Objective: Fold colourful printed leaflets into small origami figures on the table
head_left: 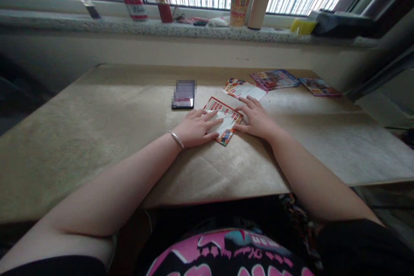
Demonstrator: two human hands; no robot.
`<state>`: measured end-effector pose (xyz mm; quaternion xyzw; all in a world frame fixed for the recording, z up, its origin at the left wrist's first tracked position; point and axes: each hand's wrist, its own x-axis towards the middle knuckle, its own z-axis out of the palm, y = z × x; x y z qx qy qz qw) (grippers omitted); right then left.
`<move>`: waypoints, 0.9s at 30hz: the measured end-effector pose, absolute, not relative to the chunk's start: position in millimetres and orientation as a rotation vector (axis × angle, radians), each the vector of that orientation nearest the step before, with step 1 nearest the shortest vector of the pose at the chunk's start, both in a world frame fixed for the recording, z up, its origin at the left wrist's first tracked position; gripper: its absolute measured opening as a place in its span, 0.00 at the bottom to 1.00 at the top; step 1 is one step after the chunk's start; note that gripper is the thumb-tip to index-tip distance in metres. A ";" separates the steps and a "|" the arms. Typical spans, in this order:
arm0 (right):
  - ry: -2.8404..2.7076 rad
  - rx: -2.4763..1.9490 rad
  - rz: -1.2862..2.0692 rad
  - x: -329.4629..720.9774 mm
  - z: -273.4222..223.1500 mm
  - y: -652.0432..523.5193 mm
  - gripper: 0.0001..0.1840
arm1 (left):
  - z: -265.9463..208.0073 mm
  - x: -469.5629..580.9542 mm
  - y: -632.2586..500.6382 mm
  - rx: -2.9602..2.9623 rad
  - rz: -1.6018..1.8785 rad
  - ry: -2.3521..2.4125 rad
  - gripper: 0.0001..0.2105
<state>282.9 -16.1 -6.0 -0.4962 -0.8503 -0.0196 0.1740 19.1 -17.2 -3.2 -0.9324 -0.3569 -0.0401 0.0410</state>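
Note:
A printed card with a red and orange border (230,117) lies at an angle on the table in front of me. My left hand (197,128) rests across its left side, fingers spread flat on the paper; a silver bangle circles that wrist. At the card's right edge, my right hand (255,118) lies with fingers apart, its thumb and fingertips touching the border. Just beyond the right fingertips are more white printed cards with orange edges (250,91), overlapping one another. A dark phone (183,95) lies beyond my left hand, its screen blurred.
Colourful printed booklets (274,79) lie at the table's far right, with another booklet (320,86) beside them. On the window sill (106,23) stand a red and white can (133,3), a red container (165,10), a patterned cup (239,6) and a yellow item (303,26).

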 end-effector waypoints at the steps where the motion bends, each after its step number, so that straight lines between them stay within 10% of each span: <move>1: -2.403 -1.390 -0.052 282.7 -5.6 -16.3 0.30 | -3.6 19.6 -18.3 -2.825 -0.128 -1.111 0.26; 27: -2.553 -1.531 0.040 281.4 -10.8 -14.2 0.37 | 1.2 14.2 -9.7 -3.089 -0.160 -0.873 0.25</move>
